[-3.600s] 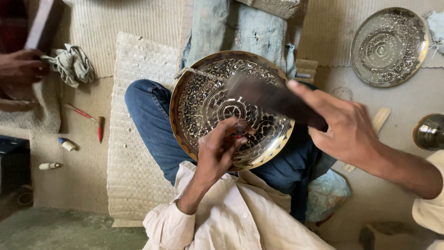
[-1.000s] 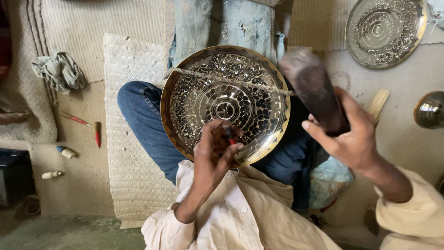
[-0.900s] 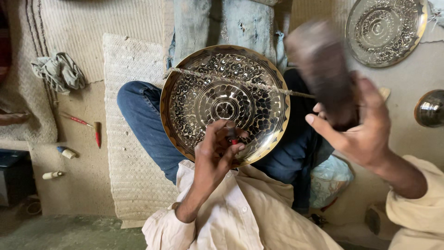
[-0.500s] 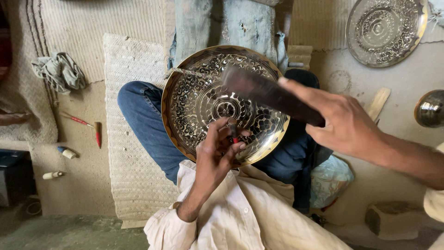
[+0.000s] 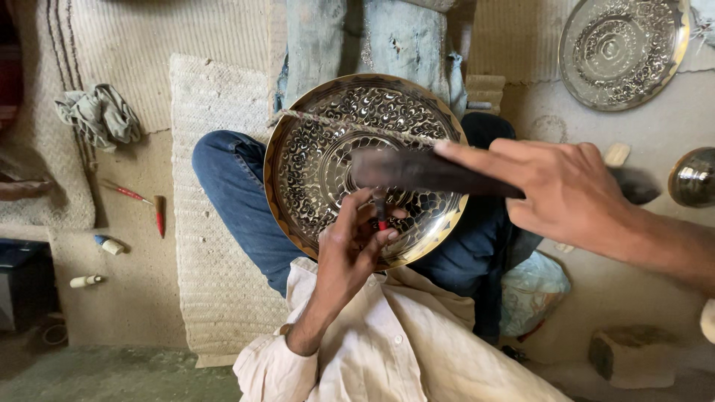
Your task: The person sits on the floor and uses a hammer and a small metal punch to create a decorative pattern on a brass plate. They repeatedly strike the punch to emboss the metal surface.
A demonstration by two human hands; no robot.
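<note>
A round brass plate point(image 5: 328, 149) with a dense chased pattern sits at the centre of the frame, propped on the person's lap against the blue-jeaned knee point(image 5: 231, 186). A thin cord point(image 5: 335, 123) crosses its upper part.

The left hand point(image 5: 354, 246) is at the plate's lower rim, fingers pinched shut around a small punch point(image 5: 380, 212) with a red mark, its tip standing on the plate's face. The right hand point(image 5: 566, 190) comes in from the right edge, closed around a dark hammer point(image 5: 417, 170) whose blurred head lies across the middle of the plate, right above the punch. The hammer and both hands hide much of the plate's lower right half.

Below the plate, the cream shirt point(image 5: 387, 350) fills the bottom centre. A pale woven mat point(image 5: 208, 283) lies under the leg at the left. Further left on the floor are a red-handled tool point(image 5: 159, 216), a thin red stick point(image 5: 123, 192), two small white pieces point(image 5: 97, 260) and a crumpled grey rag point(image 5: 100, 112). A second patterned plate point(image 5: 622, 48) rests at the upper right, well apart from the first, and a round metal vessel point(image 5: 693, 177) shows at the right edge. A stone block point(image 5: 633, 350) sits at the lower right, near a pale bag point(image 5: 532, 290).
</note>
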